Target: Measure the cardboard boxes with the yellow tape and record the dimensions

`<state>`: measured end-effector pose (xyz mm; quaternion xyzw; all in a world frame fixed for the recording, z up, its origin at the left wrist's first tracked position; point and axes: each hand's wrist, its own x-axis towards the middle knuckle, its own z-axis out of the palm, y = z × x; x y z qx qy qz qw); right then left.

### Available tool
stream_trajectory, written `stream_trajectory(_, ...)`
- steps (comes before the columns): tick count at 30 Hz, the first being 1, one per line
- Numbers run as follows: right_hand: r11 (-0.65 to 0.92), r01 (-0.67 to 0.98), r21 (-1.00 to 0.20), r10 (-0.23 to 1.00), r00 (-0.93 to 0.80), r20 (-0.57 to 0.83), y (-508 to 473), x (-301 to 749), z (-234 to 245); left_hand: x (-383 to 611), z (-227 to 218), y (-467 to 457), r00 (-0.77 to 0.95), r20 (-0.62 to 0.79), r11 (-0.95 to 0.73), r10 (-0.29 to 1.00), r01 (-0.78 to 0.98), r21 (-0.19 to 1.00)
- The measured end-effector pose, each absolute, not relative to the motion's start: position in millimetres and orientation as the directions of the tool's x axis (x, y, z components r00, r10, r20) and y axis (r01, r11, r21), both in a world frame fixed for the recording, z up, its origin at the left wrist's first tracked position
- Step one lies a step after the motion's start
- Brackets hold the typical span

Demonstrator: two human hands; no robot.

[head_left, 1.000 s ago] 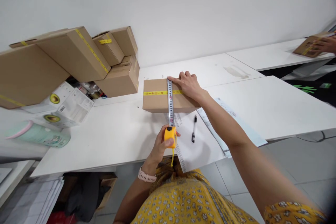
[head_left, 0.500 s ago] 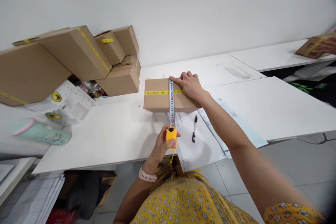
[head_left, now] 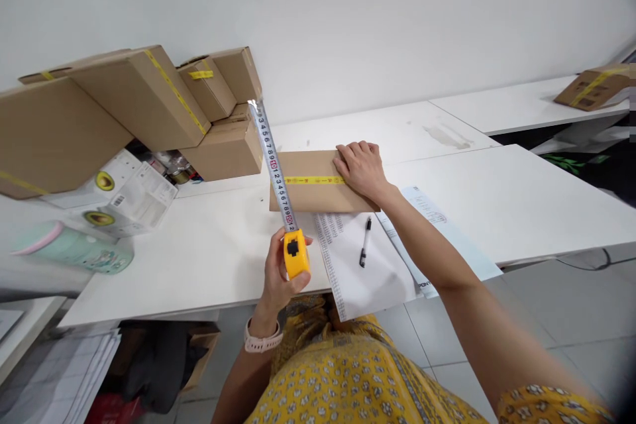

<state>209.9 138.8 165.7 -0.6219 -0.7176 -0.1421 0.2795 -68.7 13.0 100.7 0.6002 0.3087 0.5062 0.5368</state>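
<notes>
Tape measure (head_left: 296,257) looks light, its blade springy and likely to buckle; left hand (head_left: 277,273) grips the yellow case, right hand (head_left: 364,169) presses flat on the box (head_left: 318,196).

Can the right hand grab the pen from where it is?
Probably yes. The right hand rests flat on the cardboard box, and the pen lies uncovered on the paper just beside the wrist, nothing between.

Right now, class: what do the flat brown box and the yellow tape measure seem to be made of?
The flat brown box looks like matte cardboard: dull tan faces, creased edges, a yellow tape strip. The yellow tape measure's case seems smooth moulded plastic, slightly glossy. Its extended white blade is probably thin coated metal: it stands stiff in the air unsupported.
</notes>
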Motion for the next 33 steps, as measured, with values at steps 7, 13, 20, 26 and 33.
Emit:
stream_trajectory(7,0.291,0.925,-0.244,0.791,-0.089,0.605,50,193,146,-85,91,3,0.46,0.141,-0.163,0.877,0.008,0.987)
stream_trajectory(13,0.343,0.842,-0.417,0.793,-0.021,0.609,4,192,115,-81,81,-13,0.558,0.034,-0.112,0.829,0.107,0.988)
stream_trajectory(20,0.372,0.324,-0.87,0.762,0.428,0.485,-3,226,143,-78,94,-28,0.748,-0.147,-0.251,0.648,0.391,0.885)
stream_trajectory(26,0.465,0.18,-0.867,0.809,0.312,0.499,-22,203,139,-68,100,-35,0.681,-0.148,-0.153,0.717,0.361,0.92)
stream_trajectory(33,0.714,0.587,-0.383,0.512,-0.063,0.857,-46,164,136,-60,111,-25,0.592,0.192,-0.406,0.783,0.252,0.879)
